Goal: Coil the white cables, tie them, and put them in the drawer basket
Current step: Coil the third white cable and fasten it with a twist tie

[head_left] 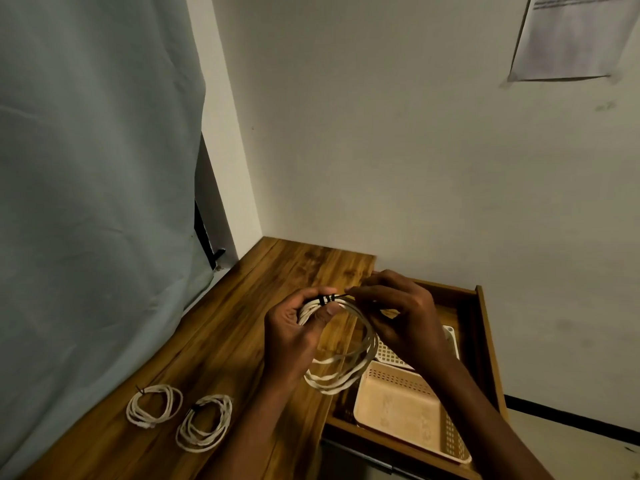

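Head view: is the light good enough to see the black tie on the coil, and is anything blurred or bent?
Head view: dim, warm light; the black tie still shows against the white coil. The paper on the wall is too blurred to read. Wide-angle bending curves the curtain edge. No glare.

White cable coil held upright over bench edge, black tie wrapped on top; two tied coils flat on bench; peach basket in open drawer.
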